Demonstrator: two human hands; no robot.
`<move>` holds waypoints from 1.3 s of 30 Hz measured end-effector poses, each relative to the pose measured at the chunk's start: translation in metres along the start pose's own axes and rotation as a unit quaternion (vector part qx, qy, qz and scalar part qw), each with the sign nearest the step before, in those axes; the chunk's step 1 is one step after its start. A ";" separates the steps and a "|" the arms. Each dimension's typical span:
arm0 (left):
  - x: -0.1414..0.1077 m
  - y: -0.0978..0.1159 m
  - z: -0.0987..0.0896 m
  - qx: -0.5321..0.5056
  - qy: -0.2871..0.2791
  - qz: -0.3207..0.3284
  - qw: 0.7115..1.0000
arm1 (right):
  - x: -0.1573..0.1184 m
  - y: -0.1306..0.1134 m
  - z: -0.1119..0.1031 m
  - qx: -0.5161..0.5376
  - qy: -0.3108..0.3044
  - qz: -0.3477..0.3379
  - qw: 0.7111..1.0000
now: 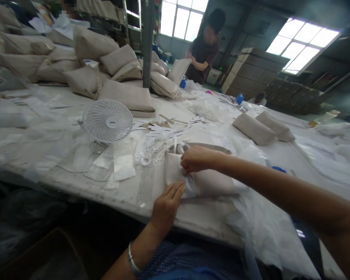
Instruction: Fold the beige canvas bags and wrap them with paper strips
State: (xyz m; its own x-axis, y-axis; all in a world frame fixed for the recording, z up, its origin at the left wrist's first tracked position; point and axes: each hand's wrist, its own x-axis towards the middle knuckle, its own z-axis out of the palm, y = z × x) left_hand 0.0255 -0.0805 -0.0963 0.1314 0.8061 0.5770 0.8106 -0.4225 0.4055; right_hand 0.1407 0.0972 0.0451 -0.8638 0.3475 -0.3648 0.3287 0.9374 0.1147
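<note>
A beige bag point(216, 183) lies on the table in front of me, at least partly covered by a thin clear plastic bag point(189, 186). My right hand point(198, 158) reaches over it from the right, its fingers curled tightly on the plastic above the bag's left half. At the lower left corner, my left hand point(168, 200) has its fingers close together on the edge of the same plastic; its thumb is hidden. Between the two hands the film looks creased and pulled. A beige strap point(212, 147) and a white coil show along the bag's far edge.
Left of the bag stands a white fan point(107, 121), with paper scraps point(160, 126) and loose plastic around it. Beige bags point(96, 42) pile up behind, near a metal post point(147, 46). Two more bags point(255, 128) lie at right. A co-worker point(204, 50) stands across the table.
</note>
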 end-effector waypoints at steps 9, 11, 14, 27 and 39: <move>-0.001 0.000 0.004 0.028 0.031 -0.009 0.999 | 0.016 0.000 -0.013 -0.071 -0.047 -0.013 0.996; 0.000 0.000 0.003 0.029 0.027 -0.006 0.999 | 0.019 0.003 -0.012 -0.064 -0.043 -0.008 0.997; 0.001 0.001 0.000 0.032 0.022 0.000 0.999 | 0.025 0.012 -0.009 -0.046 -0.033 0.009 0.998; 0.002 0.001 -0.005 -0.019 0.002 -0.010 1.000 | -0.031 0.014 0.021 0.148 0.239 0.279 0.918; 0.046 -0.026 0.008 -0.272 -0.002 -0.331 0.904 | -0.115 -0.106 0.130 0.901 0.224 0.282 0.242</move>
State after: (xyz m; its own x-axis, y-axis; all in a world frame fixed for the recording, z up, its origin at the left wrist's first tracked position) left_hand 0.0153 -0.0286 -0.0861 -0.2761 0.9579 0.0790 0.3128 0.0118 0.9497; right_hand 0.2544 -0.0452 -0.0450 -0.3100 0.7558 -0.5768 -0.2738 -0.6520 -0.7071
